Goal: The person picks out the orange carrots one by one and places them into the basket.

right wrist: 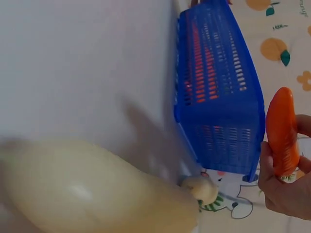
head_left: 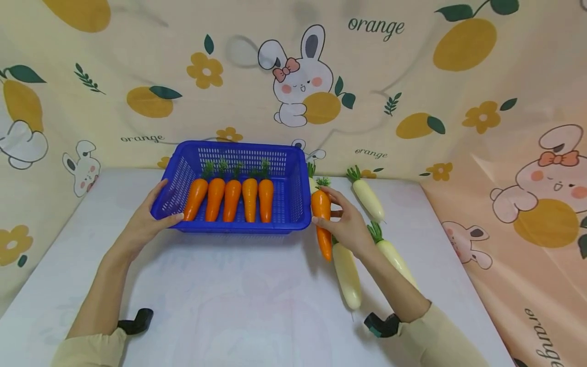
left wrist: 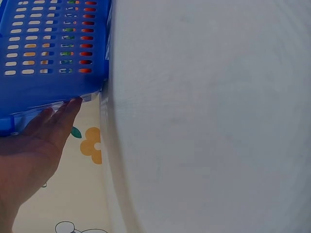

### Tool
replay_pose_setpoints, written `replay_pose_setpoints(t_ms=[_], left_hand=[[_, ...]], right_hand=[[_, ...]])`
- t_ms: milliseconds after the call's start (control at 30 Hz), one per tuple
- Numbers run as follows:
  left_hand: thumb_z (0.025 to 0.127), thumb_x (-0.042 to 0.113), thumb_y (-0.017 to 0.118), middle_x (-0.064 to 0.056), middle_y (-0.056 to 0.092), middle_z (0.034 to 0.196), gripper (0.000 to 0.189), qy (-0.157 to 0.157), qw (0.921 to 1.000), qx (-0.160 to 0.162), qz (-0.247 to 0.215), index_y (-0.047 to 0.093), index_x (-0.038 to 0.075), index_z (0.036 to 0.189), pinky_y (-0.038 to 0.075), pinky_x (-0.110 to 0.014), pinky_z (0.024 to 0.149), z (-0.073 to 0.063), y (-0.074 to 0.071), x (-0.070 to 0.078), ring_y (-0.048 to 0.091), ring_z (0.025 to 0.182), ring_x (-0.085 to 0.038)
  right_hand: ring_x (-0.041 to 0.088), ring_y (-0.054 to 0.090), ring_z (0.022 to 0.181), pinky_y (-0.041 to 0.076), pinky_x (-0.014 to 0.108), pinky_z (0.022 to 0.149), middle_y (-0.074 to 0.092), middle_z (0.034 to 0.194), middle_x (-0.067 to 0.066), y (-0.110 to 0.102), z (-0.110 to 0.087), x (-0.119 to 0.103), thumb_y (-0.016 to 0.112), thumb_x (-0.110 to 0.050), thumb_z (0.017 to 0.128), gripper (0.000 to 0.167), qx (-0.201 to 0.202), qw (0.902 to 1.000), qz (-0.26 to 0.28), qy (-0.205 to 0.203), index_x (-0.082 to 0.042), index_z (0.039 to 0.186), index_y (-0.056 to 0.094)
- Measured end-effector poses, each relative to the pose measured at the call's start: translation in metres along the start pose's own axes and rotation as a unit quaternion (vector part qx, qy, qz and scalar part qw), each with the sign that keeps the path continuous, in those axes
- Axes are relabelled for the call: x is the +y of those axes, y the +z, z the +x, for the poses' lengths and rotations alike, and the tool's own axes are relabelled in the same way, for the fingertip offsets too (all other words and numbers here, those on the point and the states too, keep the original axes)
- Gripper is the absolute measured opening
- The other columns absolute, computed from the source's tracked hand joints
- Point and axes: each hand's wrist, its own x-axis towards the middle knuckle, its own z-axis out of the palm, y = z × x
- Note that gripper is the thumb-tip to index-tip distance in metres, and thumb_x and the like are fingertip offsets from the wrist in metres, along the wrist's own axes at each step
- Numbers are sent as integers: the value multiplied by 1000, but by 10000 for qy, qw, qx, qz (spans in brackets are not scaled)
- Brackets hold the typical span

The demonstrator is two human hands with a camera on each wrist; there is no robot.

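Note:
A blue plastic basket (head_left: 238,228) stands at the back of the table with several orange carrots (head_left: 232,200) lined up inside, green tops to the rear. My left hand (head_left: 148,216) holds its front left corner, thumb at the rim and fingers along the outer left side; the left wrist view shows that hand (left wrist: 43,141) against the basket's edge. Just outside the basket's right wall, my right hand (head_left: 341,219) pinches another carrot (head_left: 322,209) between thumb and fingers, its tip pointing down. In the right wrist view this carrot (right wrist: 282,133) is beside the basket's rim (right wrist: 263,111).
White radishes with green stems lie right of the basket: one radish (head_left: 368,200) at the back, one (head_left: 347,278) in front of the right hand, one (head_left: 396,260) partly under the right forearm. Another radish (head_left: 313,184) shows behind the held carrot. A patterned cloth (head_left: 247,102) hangs behind the table.

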Motion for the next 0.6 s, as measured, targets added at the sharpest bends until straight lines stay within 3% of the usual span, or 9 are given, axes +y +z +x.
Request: replay_pose_setpoints(t_ms=[267, 600], left_hand=[[94, 32, 69, -15, -9, 166, 98, -22, 10000, 13, -42, -4, 37, 159, 7, -74, 111, -5, -1, -3, -3, 148, -50], [94, 33, 69, -16, -9, 166, 98, 18, 10000, -59, 0, -4, 36, 160, 6, -74, 111, -2, 1, -1, -3, 148, -49]], right_hand=[[34, 61, 107, 61, 39, 74, 49, 144, 14, 8, 33, -16, 79, -20, 87, 74, -216, 9995, 132, -170, -28, 151, 43], [32, 60, 114, 58, 43, 87, 49, 142, 14, 32, 74, -38, 77, -19, 88, 72, -379, 9978, 542, 82, -29, 150, 42]])
